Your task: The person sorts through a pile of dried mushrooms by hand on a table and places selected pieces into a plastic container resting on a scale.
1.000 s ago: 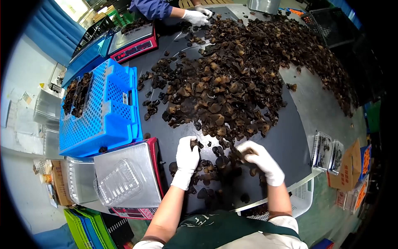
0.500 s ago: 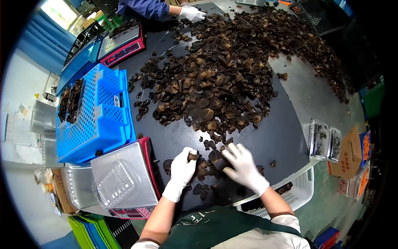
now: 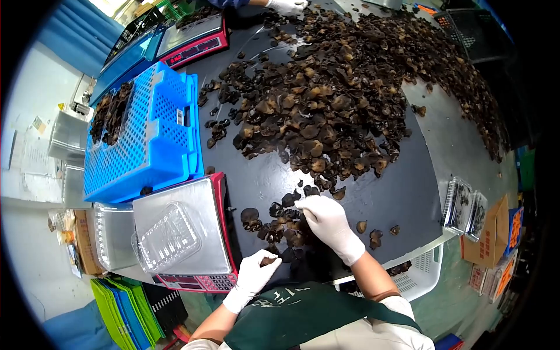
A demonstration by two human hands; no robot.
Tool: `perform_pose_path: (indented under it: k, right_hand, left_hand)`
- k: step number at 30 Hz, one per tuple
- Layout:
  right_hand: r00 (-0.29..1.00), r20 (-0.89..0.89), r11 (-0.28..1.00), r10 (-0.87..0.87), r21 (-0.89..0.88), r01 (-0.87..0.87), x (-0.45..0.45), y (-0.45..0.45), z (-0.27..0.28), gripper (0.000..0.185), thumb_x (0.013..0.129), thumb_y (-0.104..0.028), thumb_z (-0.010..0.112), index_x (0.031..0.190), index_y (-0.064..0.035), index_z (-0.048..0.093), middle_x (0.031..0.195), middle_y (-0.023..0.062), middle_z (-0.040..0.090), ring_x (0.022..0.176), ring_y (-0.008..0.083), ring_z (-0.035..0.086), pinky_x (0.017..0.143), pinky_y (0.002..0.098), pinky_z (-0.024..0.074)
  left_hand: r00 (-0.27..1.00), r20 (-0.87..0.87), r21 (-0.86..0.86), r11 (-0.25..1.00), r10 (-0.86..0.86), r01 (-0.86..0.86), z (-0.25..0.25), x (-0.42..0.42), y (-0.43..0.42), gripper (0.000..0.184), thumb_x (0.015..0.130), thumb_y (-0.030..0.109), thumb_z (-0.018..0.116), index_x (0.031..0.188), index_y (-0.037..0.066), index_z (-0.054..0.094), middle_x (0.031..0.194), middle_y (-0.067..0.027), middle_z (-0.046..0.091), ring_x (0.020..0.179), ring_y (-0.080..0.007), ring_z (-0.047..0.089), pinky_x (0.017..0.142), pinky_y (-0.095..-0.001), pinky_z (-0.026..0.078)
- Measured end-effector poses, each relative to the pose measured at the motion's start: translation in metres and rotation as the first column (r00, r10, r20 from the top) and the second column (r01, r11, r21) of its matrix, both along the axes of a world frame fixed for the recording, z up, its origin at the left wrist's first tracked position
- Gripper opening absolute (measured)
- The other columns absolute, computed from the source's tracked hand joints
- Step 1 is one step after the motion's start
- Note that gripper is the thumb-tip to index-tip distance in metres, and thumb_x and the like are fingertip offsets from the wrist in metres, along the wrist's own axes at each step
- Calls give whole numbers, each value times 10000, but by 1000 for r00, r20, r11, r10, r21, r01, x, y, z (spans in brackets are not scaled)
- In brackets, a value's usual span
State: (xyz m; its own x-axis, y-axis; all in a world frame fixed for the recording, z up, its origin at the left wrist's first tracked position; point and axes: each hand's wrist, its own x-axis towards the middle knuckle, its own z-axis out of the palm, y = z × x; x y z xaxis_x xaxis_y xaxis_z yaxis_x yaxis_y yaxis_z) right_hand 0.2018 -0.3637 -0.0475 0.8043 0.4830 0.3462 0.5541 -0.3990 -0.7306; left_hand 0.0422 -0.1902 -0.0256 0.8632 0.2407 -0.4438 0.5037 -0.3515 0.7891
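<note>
Brown, curled fungus pieces form a large pile (image 3: 321, 111) on the dark mat (image 3: 408, 192). Nearer to me, a small loose group of pieces (image 3: 274, 224) lies between my hands. My left hand (image 3: 255, 274), in a white glove, is closed round a brown piece (image 3: 267, 261) at the front edge of this group. Above the right side of the group, my gloved right hand (image 3: 332, 226) has its fingers pressed together; what they hold, if anything, is hidden. A few single pieces (image 3: 375, 238) lie right of it.
At left are a scale (image 3: 181, 204) with a clear plastic tray (image 3: 169, 236) and a blue crate (image 3: 140, 140). A white basket (image 3: 423, 274) sits below the table edge. Clear boxes (image 3: 464, 207) stand at right. A co-worker's gloved hand (image 3: 287, 6) is at the top.
My left hand has drawn back toward my body with a brown piece. My right hand, spread half a second ago, has closed its fingers and moved slightly up. The co-worker's hand is nearer the top edge.
</note>
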Motion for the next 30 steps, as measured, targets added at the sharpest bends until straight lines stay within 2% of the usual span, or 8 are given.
perform_pose_path:
  k: [7,10,14,18,22,23,26,30]
  right_hand:
    - [993,-55,931,100,-349,-113,22,31,-27,245,799,-98,631,1043,-100,656,964,86,671,809,252,636,732,336,512]
    - [968,-232,994,-95,-76,79,15,16,-15,212,847,-153,615,1052,-109,647,910,88,674,725,248,632,699,320,516]
    - [418,-875,928,245,337,160,-9,-34,7,191,939,-141,529,1109,-76,588,1129,82,651,899,168,629,712,323,537]
    - [178,-706,547,686,661,514,-46,-57,2,215,990,-186,482,1140,-45,545,1354,177,497,1149,323,568,909,519,523]
    - [-83,-537,362,839,439,823,-71,-73,-6,315,953,-298,502,1084,-19,566,1139,177,585,1063,324,581,851,556,518]
    - [142,-821,666,552,537,518,-76,-84,-5,320,942,-307,511,1066,-19,574,1077,181,599,1021,328,594,827,531,523]
    - [44,-705,603,708,636,481,-70,-144,4,310,841,-285,635,908,18,627,969,193,644,871,284,627,736,386,520]
    - [313,-944,946,102,-5,-325,-62,-236,52,352,816,-255,708,1051,7,699,1032,114,711,983,175,645,879,293,481]
  left_hand:
    - [987,-34,123,979,-157,160,3,-4,3,268,832,269,723,803,21,628,653,-146,625,563,-250,616,570,-324,481]
    - [999,-17,49,998,-35,36,-5,-7,1,225,859,235,692,845,22,619,671,-140,623,578,-241,608,595,-318,485]
    - [985,165,-40,998,56,-50,-6,0,-13,146,893,137,633,999,40,608,855,-109,640,747,-201,629,669,-300,494]
    - [840,479,261,955,-255,141,7,27,-36,275,828,111,675,1081,47,590,975,-108,627,911,-290,619,812,-373,487]
    - [607,530,350,805,-592,479,32,52,-69,571,712,263,766,1210,74,563,1172,-127,533,1141,-349,472,993,-473,368]
    - [584,517,425,780,-626,459,38,54,-72,551,710,253,761,1196,72,575,1170,-122,531,1137,-351,474,1000,-473,365]
    - [683,428,525,778,-592,345,38,76,-61,392,716,149,686,1090,61,612,1129,-133,533,1077,-348,480,928,-476,391]
    - [873,91,778,581,-480,239,0,78,-8,589,798,376,649,1276,56,520,1203,-195,531,1095,-390,464,955,-487,350]
